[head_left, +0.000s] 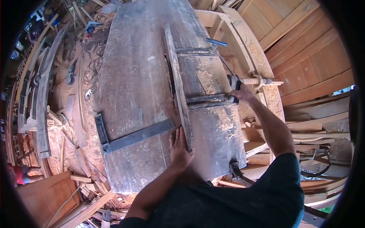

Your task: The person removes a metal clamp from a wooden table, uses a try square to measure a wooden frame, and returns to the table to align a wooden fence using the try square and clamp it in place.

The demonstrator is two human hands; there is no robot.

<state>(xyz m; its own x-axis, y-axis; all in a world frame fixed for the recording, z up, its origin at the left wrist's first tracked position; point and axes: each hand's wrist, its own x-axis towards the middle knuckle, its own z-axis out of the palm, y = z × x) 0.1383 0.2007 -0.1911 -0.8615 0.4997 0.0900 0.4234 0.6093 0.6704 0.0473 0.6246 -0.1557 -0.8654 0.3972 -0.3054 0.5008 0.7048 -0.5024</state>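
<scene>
A long, narrow wooden board (178,76) stands on edge on a large worn tabletop (133,76), beside a dark slot. My left hand (180,154) is around the board's near end, fingers stretched along its left side and thumb on the right. My right hand (243,94) is closed around a black handle (237,85) at the table's right edge. Two dark parallel-bar pieces (207,101) run between the board and that edge. A metal try square (138,135) lies on the tabletop left of my left hand, its blade pointing toward the board.
A blue-handled lever (216,42) sits at the far right edge. Sawdust (228,125) lies on the right side of the tabletop. Wooden frames (251,41) and stacked panels (304,57) stand to the right. Timber pieces (43,102), cables (97,57) and scraps cover the left floor.
</scene>
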